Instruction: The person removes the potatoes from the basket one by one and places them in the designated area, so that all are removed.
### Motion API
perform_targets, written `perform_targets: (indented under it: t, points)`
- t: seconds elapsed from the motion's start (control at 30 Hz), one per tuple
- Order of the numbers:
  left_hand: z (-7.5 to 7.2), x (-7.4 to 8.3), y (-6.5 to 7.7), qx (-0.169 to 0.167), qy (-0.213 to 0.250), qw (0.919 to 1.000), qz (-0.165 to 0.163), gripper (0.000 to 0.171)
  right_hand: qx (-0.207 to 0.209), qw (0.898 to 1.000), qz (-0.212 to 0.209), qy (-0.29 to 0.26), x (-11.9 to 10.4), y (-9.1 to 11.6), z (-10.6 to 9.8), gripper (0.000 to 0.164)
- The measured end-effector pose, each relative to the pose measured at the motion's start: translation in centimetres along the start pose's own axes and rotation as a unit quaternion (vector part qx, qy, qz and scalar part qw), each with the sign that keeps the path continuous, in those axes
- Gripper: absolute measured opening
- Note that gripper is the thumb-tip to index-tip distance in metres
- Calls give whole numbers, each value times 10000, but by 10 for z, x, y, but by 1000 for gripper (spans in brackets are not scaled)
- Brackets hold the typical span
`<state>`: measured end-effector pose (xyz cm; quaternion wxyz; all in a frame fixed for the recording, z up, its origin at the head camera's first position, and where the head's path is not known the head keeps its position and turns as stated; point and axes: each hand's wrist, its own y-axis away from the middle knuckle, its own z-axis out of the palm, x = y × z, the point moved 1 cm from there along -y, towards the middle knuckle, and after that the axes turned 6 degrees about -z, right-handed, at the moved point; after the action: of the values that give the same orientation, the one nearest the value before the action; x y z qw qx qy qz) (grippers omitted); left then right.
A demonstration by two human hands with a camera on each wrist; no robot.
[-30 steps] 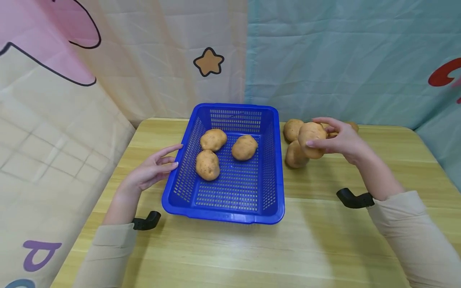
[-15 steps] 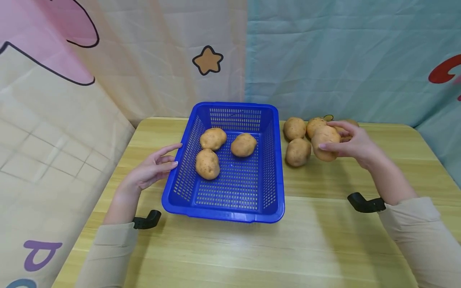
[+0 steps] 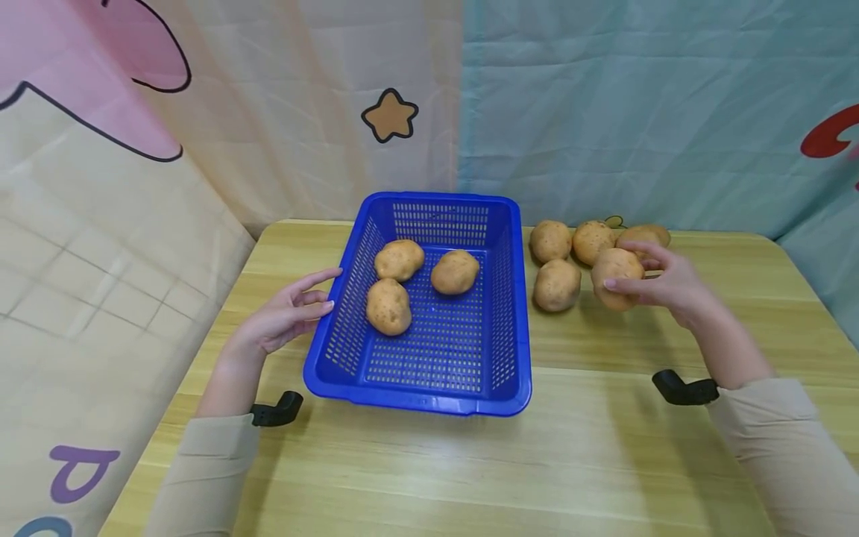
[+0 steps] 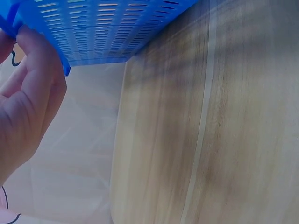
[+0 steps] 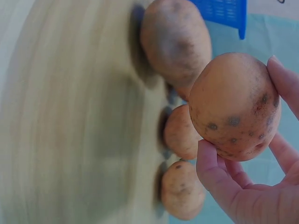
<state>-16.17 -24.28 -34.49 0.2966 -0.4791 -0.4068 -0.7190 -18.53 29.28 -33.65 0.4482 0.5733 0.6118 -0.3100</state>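
Observation:
In my right hand (image 3: pixel 667 283) a tan potato (image 3: pixel 614 280) is pinched between thumb and fingers, close over the table. The right wrist view shows dark spots on this held potato (image 5: pixel 233 112). Just left of and behind it lie several more potatoes, among them a front one (image 3: pixel 557 286) and a back right one (image 3: pixel 646 237). My left hand (image 3: pixel 282 317) has its fingertips touching the left rim of a blue plastic basket (image 3: pixel 416 403). Three potatoes lie inside, toward its back and left, one of them at the front left (image 3: pixel 388 307).
A light wooden table (image 3: pixel 403 470) carries everything. Patterned cloth (image 3: pixel 590 119) hangs behind the table's back edge and along the left side. The potatoes on the table sit between the basket's right wall and the table's right part.
My right hand has moved to the right with the potato, away from the basket side, uncovering the potatoes at the back. The left hand and the basket have not visibly moved.

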Motion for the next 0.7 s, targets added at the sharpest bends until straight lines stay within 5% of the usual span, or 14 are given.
perform_targets:
  t: [0.33, 0.7]
  points:
    - [-3, -3, -3, 3, -60, 10000, 64, 50, 67, 9984, 212, -513, 23, -4, 3, 69]
    - [-4, -3, -3, -8, -26, 10000, 77, 49, 125, 9980, 416, -457, 35, -13, 9, 81]
